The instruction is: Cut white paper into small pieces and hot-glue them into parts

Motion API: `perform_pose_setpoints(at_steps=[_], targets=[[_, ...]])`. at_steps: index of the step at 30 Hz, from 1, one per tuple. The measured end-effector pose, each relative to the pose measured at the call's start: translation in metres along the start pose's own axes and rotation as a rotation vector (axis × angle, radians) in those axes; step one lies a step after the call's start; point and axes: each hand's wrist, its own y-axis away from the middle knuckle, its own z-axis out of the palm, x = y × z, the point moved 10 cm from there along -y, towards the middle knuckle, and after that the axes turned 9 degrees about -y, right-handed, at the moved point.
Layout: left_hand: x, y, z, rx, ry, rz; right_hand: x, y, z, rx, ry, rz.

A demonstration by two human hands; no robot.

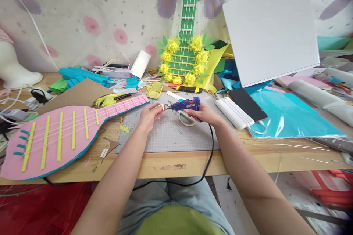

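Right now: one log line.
left hand: pinching small white piece; right hand: gripping blue glue gun, nozzle near piece; below: gray cutting mat

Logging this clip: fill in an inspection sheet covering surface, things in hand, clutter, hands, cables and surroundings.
Surface: wooden table, gray cutting mat.
Things in hand: glue gun, tip near a small white piece; contact unclear.
Clutter: pink guitar shape left, blue sheet right, cutter behind.
Hands: left hand pinches the white piece; right hand grips the glue gun.
Cables: black cord from the glue gun hangs over the front edge.
Surroundings: flowered curtain behind; green guitar shape upright before it.
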Motion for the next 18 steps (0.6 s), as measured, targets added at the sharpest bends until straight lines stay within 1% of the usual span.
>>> perform_pose_setpoints(at_steps=[2,3,4,6,8,10,12,14,16,18], targets=[[0.000,-0.001,0.000,-0.006,0.020,0.001,-0.001,0.002,-0.015,0.061,-0.047,-0.030],[0.000,-0.001,0.000,-0.006,0.030,0.001,-0.002,0.002,-0.026,0.112,-0.076,-0.057],[0.000,-0.002,-0.001,-0.004,0.039,0.000,-0.002,0.003,-0.039,0.179,-0.102,-0.087],[-0.001,-0.003,-0.001,-0.003,0.058,-0.002,0.004,0.004,-0.067,0.355,-0.111,-0.130],[-0.001,-0.004,-0.001,-0.002,0.077,-0.005,0.018,0.005,-0.091,0.530,-0.035,-0.097],[-0.001,-0.005,-0.001,0.003,0.094,-0.006,0.035,0.005,-0.107,0.645,0.075,-0.007],[-0.001,-0.005,-0.002,0.010,0.110,-0.005,0.051,0.002,-0.114,0.687,0.166,0.076],[-0.001,-0.006,-0.003,0.012,0.124,0.000,0.061,-0.003,-0.114,0.674,0.237,0.134],[-0.001,-0.006,-0.003,0.008,0.136,0.004,0.063,-0.007,-0.112,0.644,0.287,0.155],[-0.001,-0.007,-0.004,0.004,0.149,0.009,0.056,-0.008,-0.109,0.620,0.300,0.111]])
